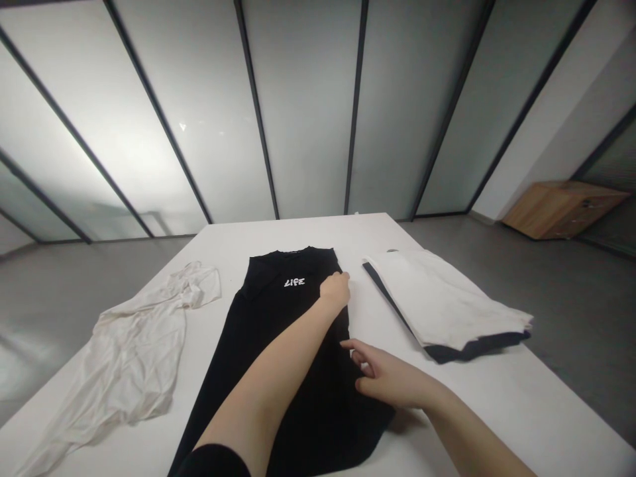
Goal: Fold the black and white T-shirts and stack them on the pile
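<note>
A black T-shirt (278, 331) with small white lettering on its chest lies flat in front of me, collar at the far end. Across it reaches my left arm, and my left hand (335, 289) is closed on the shirt's right edge near the shoulder. My right hand (380, 376) hovers at the shirt's lower right side. Its index finger is stretched toward the edge, the thumb is apart, and the other fingers are loosely bent with nothing seen in them.
On the left of the white table (298, 232) lies a crumpled white garment (144, 344). To the right is a stack of folded clothes (442, 298), white over dark. Frosted glass panels (303, 106) stand behind, and a wooden cabinet (551, 209) sits at the far right.
</note>
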`<action>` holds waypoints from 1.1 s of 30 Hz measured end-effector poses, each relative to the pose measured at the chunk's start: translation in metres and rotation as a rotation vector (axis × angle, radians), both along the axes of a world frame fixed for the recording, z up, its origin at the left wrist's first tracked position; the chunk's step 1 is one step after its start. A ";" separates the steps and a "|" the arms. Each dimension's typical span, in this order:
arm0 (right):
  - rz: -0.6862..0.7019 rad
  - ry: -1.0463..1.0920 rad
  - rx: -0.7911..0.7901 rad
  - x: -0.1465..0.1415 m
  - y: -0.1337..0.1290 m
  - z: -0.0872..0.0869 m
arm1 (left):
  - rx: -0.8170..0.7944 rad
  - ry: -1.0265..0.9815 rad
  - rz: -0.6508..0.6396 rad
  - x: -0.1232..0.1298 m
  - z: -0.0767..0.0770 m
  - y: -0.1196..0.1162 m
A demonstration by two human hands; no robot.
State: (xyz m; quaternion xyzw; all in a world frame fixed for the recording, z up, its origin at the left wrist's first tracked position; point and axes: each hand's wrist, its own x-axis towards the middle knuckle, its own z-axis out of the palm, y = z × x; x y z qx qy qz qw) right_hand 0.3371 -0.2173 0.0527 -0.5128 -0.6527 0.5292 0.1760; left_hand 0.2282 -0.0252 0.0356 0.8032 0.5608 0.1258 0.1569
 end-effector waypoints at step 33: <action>0.479 0.009 0.551 -0.066 -0.023 -0.022 | -0.100 -0.450 0.178 -0.144 -0.012 0.050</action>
